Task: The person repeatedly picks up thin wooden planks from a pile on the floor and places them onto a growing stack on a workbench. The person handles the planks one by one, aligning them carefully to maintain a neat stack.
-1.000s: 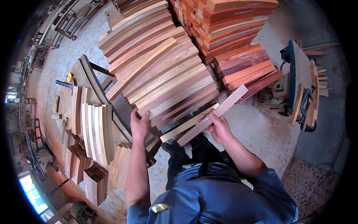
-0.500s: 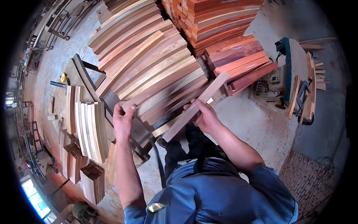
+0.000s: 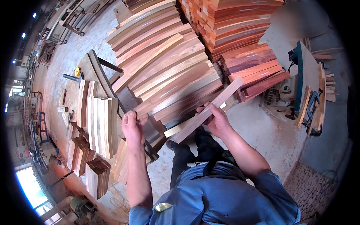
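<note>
The right hand (image 3: 217, 121) is shut round a pink stick (image 3: 222, 97), pointing from seven o'clock to one; a pale stick (image 3: 171, 131) shows under it; the left hand (image 3: 134, 128) is half curled by a board's (image 3: 167, 97) end, at the pile's (image 3: 161, 71) seven o'clock; I cannot tell if it grips.

The strip (image 3: 225, 95) is pale wood, smooth and matt; the curved boards (image 3: 180, 73) are wood too, smooth, with visible grain and a faint sheen in places. The red boards (image 3: 240, 22) look like smooth wood with small glossy streaks. The shirt (image 3: 228, 195) is matt, creased cloth, the tape measure (image 3: 77, 71) plastic-looking, the floor (image 3: 264, 129) dusty and dull
</note>
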{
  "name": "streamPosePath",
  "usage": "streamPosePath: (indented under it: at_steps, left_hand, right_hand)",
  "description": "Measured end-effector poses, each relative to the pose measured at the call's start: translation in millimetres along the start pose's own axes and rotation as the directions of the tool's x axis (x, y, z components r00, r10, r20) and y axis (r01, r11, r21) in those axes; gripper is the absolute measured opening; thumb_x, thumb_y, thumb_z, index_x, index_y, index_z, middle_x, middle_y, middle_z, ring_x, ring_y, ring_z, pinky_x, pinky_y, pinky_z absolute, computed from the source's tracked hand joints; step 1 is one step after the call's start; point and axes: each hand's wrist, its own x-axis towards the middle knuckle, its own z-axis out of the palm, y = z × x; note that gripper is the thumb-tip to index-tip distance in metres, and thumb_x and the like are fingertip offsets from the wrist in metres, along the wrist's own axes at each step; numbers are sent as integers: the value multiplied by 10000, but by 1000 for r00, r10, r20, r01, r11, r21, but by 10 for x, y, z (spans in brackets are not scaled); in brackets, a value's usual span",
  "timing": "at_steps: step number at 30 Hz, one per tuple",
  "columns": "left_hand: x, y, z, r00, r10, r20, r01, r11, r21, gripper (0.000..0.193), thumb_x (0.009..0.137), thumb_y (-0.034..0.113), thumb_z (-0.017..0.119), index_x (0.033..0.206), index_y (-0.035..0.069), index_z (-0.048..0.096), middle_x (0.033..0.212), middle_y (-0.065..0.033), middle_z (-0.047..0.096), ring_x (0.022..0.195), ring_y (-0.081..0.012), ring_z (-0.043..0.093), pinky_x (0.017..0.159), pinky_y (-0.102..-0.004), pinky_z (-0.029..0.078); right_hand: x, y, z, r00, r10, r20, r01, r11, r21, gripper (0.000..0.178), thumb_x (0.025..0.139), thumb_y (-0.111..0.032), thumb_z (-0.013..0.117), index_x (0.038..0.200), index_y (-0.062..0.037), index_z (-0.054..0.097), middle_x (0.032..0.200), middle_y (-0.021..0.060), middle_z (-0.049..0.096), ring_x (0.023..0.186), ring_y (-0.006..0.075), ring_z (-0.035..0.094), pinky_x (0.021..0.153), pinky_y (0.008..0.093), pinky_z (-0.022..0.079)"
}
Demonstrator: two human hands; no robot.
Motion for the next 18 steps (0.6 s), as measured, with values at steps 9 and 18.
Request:
streamPosePath:
  at_steps: [9,18]
  left_hand:
    - [-556,-352,-85,941,-339,-15,336,938,-83,293,997,329,576,987,36,589,817,-131,687,578,-184,676,463,-260,569]
    - [-760,-630,-130,904,-417,91,422,905,-51,339,976,406,593,966,67,606,790,-128,695,570,-157,675,443,-233,552]
  right_hand:
    - [91,150,25,998,-23,61,21,999,27,281,958,-294,634,1136,-86,567,1115,128,639,1032,273,631,899,470,550]
    - [92,163,149,998,-64,6,64,995,79,292,965,-244,627,1186,-75,540,1161,137,620,1056,268,607,895,470,552]
